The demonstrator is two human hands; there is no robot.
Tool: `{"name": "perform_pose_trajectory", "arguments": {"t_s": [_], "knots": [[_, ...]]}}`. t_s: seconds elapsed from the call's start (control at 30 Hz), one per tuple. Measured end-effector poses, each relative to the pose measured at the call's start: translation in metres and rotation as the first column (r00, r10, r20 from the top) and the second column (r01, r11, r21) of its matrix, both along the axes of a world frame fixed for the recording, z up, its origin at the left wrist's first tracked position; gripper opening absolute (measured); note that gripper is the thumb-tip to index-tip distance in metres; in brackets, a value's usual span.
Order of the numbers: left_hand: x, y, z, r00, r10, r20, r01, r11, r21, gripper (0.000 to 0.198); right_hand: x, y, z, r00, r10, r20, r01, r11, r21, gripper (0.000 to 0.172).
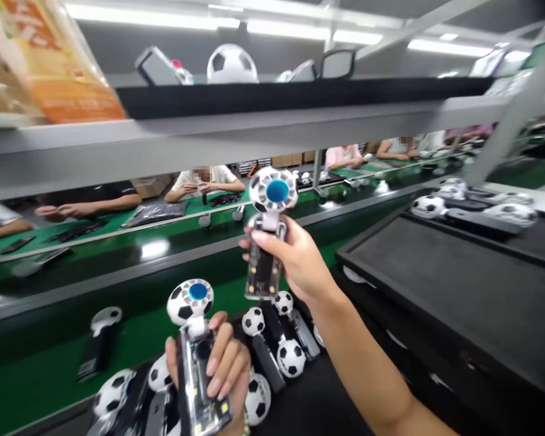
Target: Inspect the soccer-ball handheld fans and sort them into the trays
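Observation:
My left hand (229,363) grips the clear handle of a football-patterned handheld fan (193,348), held upright with a slight tilt. Its round head has a blue centre ringed by vents. Higher and further right, my right hand (302,257) is closed round a second football-patterned fan (262,272), also with a see-through handle, a blue centre and small yellow parts inside. Below both hands, several more fans with black or grey handles, one a football fan (291,357), lie in a black tray (313,399).
A black tray stack (449,272) stands at right, with fans (481,209) on top. Another fan (99,339) lies on the green belt (36,363) at left. A shelf (272,130) crosses above, bearing a bag (68,66). Several people sit across the line.

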State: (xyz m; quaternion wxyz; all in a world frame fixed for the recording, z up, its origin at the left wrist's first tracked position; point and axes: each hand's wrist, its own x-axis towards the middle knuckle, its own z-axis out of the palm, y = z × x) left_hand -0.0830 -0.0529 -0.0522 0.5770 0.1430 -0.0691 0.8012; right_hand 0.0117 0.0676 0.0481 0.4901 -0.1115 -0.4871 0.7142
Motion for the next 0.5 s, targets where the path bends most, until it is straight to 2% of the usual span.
{"name": "perform_pose_trajectory", "arguments": {"t_s": [0.07, 0.1, 0.17, 0.2, 0.27, 0.3, 0.33, 0.37, 0.4, 0.47, 0.5], "knots": [[0.000, 0.000, 0.003, 1.000, -0.004, -0.014, 0.004, 1.000, -0.011, 0.035, -0.002, 0.025, 0.036, 0.996, -0.080, 0.044, 0.069, 0.975, 0.213, 0.032], [0.000, 0.000, 0.005, 1.000, -0.004, -0.031, 0.003, 1.000, -0.027, 0.034, 0.000, 0.038, 0.053, 0.990, -0.099, 0.099, 0.063, 0.948, 0.313, 0.032], [0.001, -0.002, 0.010, 0.998, 0.003, -0.066, -0.008, 0.998, -0.070, 0.033, 0.006, 0.061, 0.082, 0.960, -0.103, 0.261, -0.043, 0.864, 0.501, 0.033], [0.001, -0.002, 0.012, 0.997, 0.005, -0.081, -0.013, 0.996, -0.088, 0.032, 0.011, 0.071, 0.094, 0.926, -0.116, 0.358, -0.129, 0.796, 0.592, 0.033], [0.002, -0.003, 0.015, 0.993, 0.004, -0.115, -0.017, 0.993, -0.115, 0.032, 0.023, 0.086, 0.113, 0.809, -0.206, 0.551, -0.337, 0.605, 0.721, 0.033], [0.002, -0.002, 0.016, 0.991, 0.003, -0.132, -0.020, 0.992, -0.124, 0.032, 0.030, 0.091, 0.119, 0.726, -0.276, 0.630, -0.447, 0.507, 0.737, 0.033], [0.002, -0.002, 0.016, 0.988, -0.002, -0.153, -0.018, 0.991, -0.131, 0.033, 0.038, 0.096, 0.124, 0.629, -0.349, 0.694, -0.543, 0.441, 0.714, 0.034], [0.002, -0.002, 0.016, 0.985, -0.008, -0.171, -0.016, 0.990, -0.138, 0.033, 0.047, 0.101, 0.127, 0.522, -0.404, 0.751, -0.607, 0.443, 0.660, 0.037], [0.001, -0.002, 0.016, 0.982, -0.017, -0.186, -0.011, 0.989, -0.146, 0.033, 0.059, 0.106, 0.127, 0.419, -0.431, 0.799, -0.621, 0.505, 0.599, 0.039], [0.000, -0.002, 0.016, 0.978, -0.033, -0.205, -0.001, 0.986, -0.166, 0.033, 0.092, 0.118, 0.122, 0.280, -0.431, 0.857, -0.506, 0.693, 0.514, 0.039], [-0.001, -0.002, 0.015, 0.975, -0.043, -0.216, 0.005, 0.985, -0.174, 0.033, 0.113, 0.125, 0.117, 0.265, -0.424, 0.866, -0.390, 0.774, 0.499, 0.037]]}}
